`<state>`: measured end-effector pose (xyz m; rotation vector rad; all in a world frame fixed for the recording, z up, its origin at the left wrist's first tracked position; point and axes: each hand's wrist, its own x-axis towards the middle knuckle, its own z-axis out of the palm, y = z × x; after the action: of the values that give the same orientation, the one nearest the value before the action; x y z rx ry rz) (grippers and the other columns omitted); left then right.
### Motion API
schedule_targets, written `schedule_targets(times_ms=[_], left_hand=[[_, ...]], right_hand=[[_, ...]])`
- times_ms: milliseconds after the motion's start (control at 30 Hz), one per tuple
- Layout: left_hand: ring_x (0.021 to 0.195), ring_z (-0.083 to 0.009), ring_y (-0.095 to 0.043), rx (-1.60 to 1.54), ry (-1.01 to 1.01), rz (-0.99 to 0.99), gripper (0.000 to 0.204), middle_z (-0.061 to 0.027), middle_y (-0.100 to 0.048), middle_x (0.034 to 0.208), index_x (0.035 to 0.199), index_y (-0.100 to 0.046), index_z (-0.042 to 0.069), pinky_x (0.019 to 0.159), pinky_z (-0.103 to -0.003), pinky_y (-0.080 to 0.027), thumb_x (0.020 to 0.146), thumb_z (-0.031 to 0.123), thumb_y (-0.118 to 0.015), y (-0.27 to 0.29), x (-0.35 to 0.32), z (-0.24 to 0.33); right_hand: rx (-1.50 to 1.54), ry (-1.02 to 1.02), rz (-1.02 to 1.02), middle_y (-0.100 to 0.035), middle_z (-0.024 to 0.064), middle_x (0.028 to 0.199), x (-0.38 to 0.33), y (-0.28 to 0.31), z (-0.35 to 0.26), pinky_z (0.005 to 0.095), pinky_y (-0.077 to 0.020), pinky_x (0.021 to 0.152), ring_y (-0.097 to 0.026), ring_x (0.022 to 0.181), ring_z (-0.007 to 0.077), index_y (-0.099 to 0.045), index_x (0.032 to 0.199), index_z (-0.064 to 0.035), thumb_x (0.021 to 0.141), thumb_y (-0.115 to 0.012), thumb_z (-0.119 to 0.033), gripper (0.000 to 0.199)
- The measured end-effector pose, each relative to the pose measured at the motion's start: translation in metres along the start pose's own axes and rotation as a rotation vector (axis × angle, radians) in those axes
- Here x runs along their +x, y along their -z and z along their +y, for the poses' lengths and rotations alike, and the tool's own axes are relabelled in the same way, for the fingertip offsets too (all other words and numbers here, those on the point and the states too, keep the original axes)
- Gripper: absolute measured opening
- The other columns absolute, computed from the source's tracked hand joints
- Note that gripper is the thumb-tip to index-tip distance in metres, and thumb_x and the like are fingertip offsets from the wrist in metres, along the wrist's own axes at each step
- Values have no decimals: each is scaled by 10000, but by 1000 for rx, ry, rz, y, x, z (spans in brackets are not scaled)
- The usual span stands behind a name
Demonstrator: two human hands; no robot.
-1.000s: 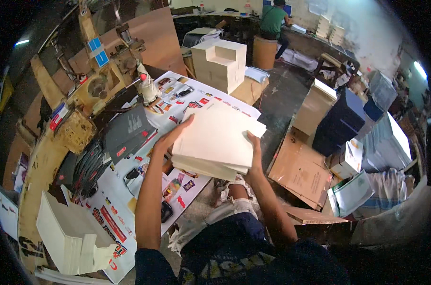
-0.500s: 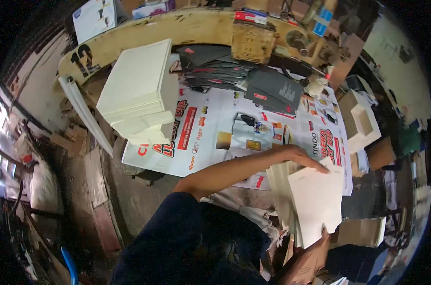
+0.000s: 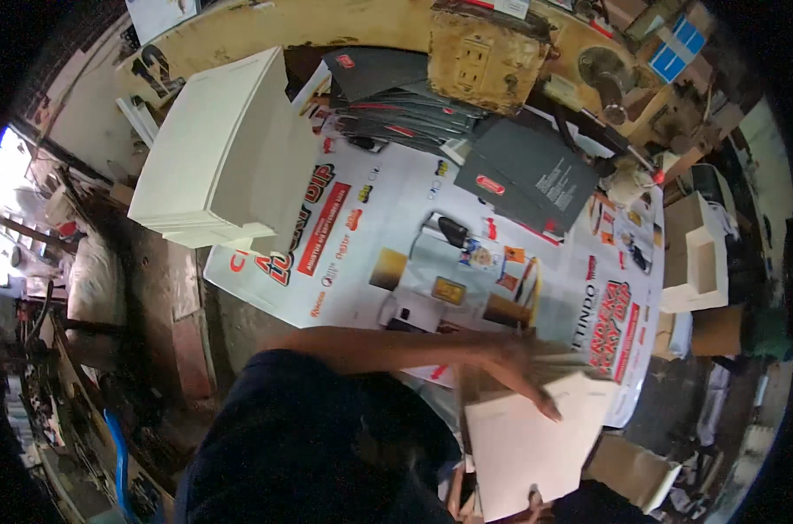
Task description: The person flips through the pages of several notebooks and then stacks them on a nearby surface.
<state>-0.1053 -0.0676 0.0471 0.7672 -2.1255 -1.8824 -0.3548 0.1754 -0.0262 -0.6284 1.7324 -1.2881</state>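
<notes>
A stack of cream card sheets is tilted toward me at the table's near edge, between my two hands. My left hand reaches across from the left and closes on its upper edge, thumb lying over the top sheet and the other fingers behind it. At the bottom of the picture my right hand grips the lower edge, mostly hidden, with its thumb on the front. A taller pile of the same cream sheets stands at the table's left. Dark grey printed folders lie toward the back.
A printed white banner covers the tabletop. Behind the folders stands a worn yellowish box with sockets. An open cream box is at the right, with a cardboard box below it. A blue curved tube is at the lower left.
My view has shifted. Both hands and the card stack now appear lower and farther left in the picture, still held together. The pile and folders on the table look unchanged.
</notes>
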Motion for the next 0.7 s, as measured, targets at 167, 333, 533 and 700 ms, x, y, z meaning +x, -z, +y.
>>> schedule_targets(times_ms=[167, 333, 533, 700], left_hand=[[1464, -427, -201, 299, 243, 14, 1338, -291, -148, 1590, 1565, -126, 47, 1215, -459, -191, 633, 828, -686, 4, 0, -26], [1479, -333, -192, -237, -101, 527, 1521, -200, -162, 1607, 1566, -9, 41, 1227, -457, -169, 469, 426, -990, 25, -82, 27], [1494, -305, -126, -192, -12, 705, 1597, -179, -55, 1625, 1566, 54, 65, 1229, -455, -144, 411, 385, -1001, 19, -120, 0], [1504, -294, -75, -185, 17, 797, 1640, -172, 26, 1633, 1565, 91, 85, 1229, -455, -127, 378, 381, -1001, 2, -116, -14]], right_hand=[[-41, 59, -98, -425, 204, 1455, 41, 20, -52, 486, -460, 1038, -499, 1271, 327, -307, 1479, -30, 906, -601, -528, 815], [-118, 182, -384, -411, 197, 1468, 107, -14, -110, 484, -451, 1046, -487, 1283, 323, -281, 1491, -34, 899, -621, -517, 837], [-221, 329, -730, -395, 188, 1482, 156, -61, -141, 482, -440, 1055, -473, 1297, 319, -250, 1506, -38, 892, -645, -505, 867], [-397, 550, -1011, -382, 180, 1495, 185, -97, -136, 479, -431, 1063, -462, 1309, 315, -224, 1518, -41, 885, -665, -494, 894]])
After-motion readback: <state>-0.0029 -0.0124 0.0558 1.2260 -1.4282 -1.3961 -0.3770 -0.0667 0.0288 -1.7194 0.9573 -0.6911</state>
